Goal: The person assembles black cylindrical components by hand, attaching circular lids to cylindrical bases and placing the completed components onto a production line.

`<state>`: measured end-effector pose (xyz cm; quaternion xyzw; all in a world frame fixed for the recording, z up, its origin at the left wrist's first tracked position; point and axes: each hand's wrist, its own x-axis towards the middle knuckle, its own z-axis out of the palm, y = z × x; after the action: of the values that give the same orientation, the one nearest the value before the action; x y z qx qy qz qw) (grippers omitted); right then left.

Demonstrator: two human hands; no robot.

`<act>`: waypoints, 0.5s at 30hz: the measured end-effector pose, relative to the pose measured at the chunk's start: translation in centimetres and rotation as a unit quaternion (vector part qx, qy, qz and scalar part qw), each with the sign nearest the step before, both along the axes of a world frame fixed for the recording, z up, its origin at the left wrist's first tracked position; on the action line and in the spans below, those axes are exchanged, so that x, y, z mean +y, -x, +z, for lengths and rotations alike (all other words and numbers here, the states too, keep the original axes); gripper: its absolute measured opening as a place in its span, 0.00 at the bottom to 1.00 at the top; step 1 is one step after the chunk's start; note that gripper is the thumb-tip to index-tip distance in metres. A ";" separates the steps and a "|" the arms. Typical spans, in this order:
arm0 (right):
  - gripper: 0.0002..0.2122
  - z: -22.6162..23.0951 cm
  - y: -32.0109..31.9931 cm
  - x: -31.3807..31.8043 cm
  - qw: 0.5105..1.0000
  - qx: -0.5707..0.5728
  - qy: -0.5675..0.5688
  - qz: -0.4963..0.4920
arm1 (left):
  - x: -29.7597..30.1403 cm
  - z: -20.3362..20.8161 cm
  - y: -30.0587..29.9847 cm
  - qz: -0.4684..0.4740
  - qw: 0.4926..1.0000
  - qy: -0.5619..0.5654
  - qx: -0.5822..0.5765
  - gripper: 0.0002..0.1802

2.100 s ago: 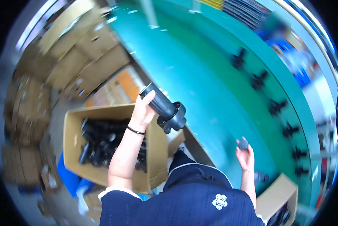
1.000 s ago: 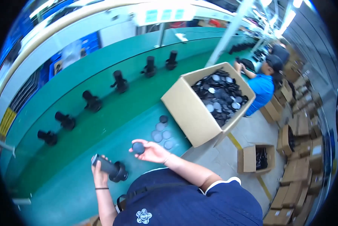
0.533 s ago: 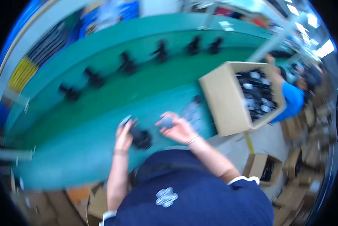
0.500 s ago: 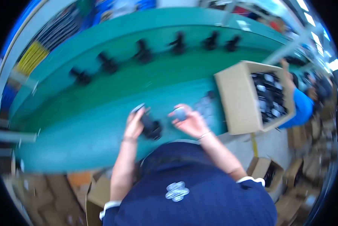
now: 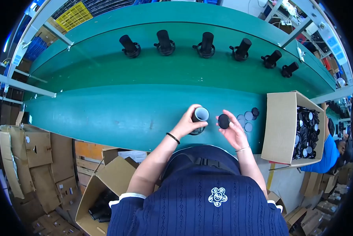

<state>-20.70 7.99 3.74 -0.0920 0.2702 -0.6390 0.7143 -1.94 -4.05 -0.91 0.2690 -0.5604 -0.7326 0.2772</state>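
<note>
My left hand (image 5: 189, 122) is closed around a black cylinder (image 5: 201, 114), whose open end faces up and shows a pale inside. The lower part of the cylinder is partly hidden by my fingers and its own rim. To its right, a round black cap (image 5: 223, 121) is pinched in the fingers of my right hand (image 5: 236, 133), apart from the cylinder. Beyond my right hand, several grey discs (image 5: 248, 115) lie on the green work surface (image 5: 137, 110), with a black cap (image 5: 255, 111) at their far edge.
Several black cylinders with ring-shaped bases (image 5: 206, 45) stand in a row along the green conveyor (image 5: 145, 70). At right is a cardboard box (image 5: 280, 129) full of caps; a person in a blue sleeve (image 5: 328, 155) is beyond it. An open carton (image 5: 105, 185) holds black cylinders at lower left.
The view has swung, so the row and box sit further right. The cylinder now stands with its open end up rather than tilted. The cap in my right hand shows black instead of grey.
</note>
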 end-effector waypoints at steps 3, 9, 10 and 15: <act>0.25 1.3 -0.3 -0.8 0.878 0.476 0.049 0.016 | 1.2 0.0 0.3 -0.015 0.997 0.064 -0.034 0.33; 0.22 4.4 -1.8 -3.4 0.641 0.745 0.165 0.083 | 2.3 -0.1 1.2 -0.020 0.992 0.106 -0.063 0.38; 0.22 4.5 -1.9 -3.6 0.623 0.759 0.169 0.090 | 2.4 -0.2 1.3 -0.018 0.990 0.118 -0.077 0.39; 0.23 4.4 -1.8 -3.6 0.579 0.791 0.163 0.116 | 2.4 -0.5 1.5 -0.003 0.991 0.121 -0.059 0.38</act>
<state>-18.87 4.35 8.12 -0.7062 0.6065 -0.2577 0.2590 -3.41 -1.62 -1.45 0.2743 -0.6613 -0.6430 0.2720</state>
